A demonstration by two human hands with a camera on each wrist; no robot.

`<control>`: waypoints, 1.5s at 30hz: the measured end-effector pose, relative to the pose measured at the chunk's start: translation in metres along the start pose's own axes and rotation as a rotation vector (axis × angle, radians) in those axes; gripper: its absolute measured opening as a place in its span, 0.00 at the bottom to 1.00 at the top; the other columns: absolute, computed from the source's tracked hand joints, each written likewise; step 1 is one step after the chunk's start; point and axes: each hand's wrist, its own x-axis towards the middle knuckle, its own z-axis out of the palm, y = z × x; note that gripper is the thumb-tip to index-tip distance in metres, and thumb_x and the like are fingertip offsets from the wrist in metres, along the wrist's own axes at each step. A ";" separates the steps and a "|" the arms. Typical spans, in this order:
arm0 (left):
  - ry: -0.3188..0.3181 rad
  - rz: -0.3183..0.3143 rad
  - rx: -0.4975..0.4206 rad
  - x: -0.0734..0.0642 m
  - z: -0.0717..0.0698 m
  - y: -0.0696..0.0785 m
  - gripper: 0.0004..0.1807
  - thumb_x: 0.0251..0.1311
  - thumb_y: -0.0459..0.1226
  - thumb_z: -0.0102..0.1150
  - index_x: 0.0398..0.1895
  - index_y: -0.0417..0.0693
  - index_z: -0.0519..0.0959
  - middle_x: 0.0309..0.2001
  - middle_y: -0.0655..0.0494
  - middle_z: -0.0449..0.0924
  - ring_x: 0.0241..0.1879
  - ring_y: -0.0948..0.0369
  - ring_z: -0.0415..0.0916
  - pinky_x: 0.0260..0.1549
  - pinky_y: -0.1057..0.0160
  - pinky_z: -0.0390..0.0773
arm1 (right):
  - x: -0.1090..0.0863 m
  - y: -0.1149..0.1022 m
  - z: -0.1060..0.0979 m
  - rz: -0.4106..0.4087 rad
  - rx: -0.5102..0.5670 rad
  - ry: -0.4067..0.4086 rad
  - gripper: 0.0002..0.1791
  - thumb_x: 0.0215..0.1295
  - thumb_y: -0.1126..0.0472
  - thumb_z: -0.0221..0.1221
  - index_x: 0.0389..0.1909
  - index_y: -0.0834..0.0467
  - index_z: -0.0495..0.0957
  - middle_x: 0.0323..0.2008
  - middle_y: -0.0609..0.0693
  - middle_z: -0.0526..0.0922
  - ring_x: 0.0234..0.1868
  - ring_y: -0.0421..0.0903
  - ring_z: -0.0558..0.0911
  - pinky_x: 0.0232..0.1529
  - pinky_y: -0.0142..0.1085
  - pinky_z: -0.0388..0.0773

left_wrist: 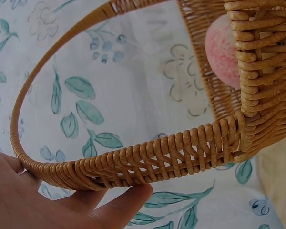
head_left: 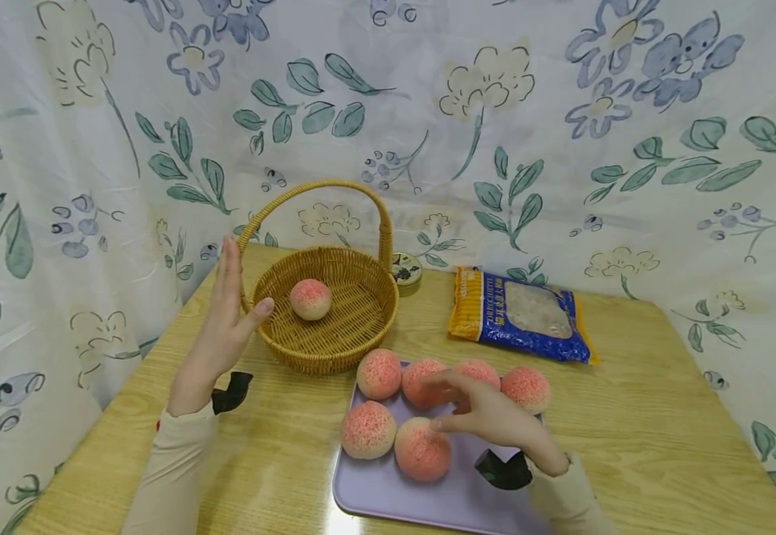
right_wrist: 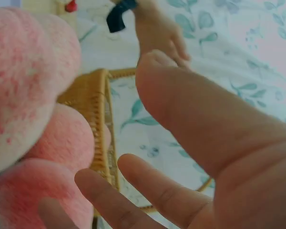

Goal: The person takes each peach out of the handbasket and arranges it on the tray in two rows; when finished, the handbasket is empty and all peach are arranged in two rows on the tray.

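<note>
A wicker basket (head_left: 327,364) with a tall hoop handle stands at the back left of the table, one pink peach (head_left: 310,299) inside it. My left hand (head_left: 222,327) is upright at the basket's left side, fingers fairly straight; in the left wrist view its fingers (left_wrist: 126,205) touch the handle (left_wrist: 148,160). Several more pink-and-cream peaches sit in two rows on a lilac tray (head_left: 388,496). My right hand (head_left: 484,412) hovers over them with fingers spread and slightly bent, nearest the front peach (head_left: 422,450). Nothing is held in it in the right wrist view.
A blue and yellow bag of orecchiette pasta (head_left: 523,314) lies behind the tray, to the right. Beside the basket is a small round tin (head_left: 406,273). A floral curtain (head_left: 428,148) hangs along the back and sides of the wooden table (head_left: 655,416).
</note>
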 end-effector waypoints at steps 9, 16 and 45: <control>-0.001 0.001 0.001 0.001 -0.002 0.002 0.48 0.70 0.46 0.50 0.77 0.58 0.26 0.78 0.58 0.20 0.77 0.53 0.20 0.70 0.36 0.29 | 0.010 0.004 -0.012 -0.044 0.143 0.011 0.35 0.68 0.58 0.59 0.72 0.64 0.57 0.64 0.68 0.70 0.63 0.65 0.73 0.58 0.48 0.76; -0.003 -0.007 0.002 -0.001 -0.003 0.001 0.48 0.70 0.46 0.50 0.77 0.58 0.26 0.78 0.58 0.20 0.77 0.53 0.20 0.70 0.35 0.29 | 0.041 -0.008 -0.029 -0.032 0.248 -0.008 0.36 0.71 0.56 0.56 0.74 0.60 0.52 0.69 0.68 0.64 0.65 0.64 0.70 0.58 0.44 0.76; -0.007 0.005 -0.011 -0.001 -0.002 -0.001 0.47 0.70 0.44 0.50 0.77 0.61 0.27 0.78 0.59 0.20 0.77 0.53 0.21 0.70 0.35 0.31 | 0.273 -0.048 -0.004 0.060 0.254 -0.035 0.30 0.73 0.54 0.53 0.73 0.53 0.59 0.72 0.55 0.62 0.71 0.54 0.65 0.63 0.53 0.70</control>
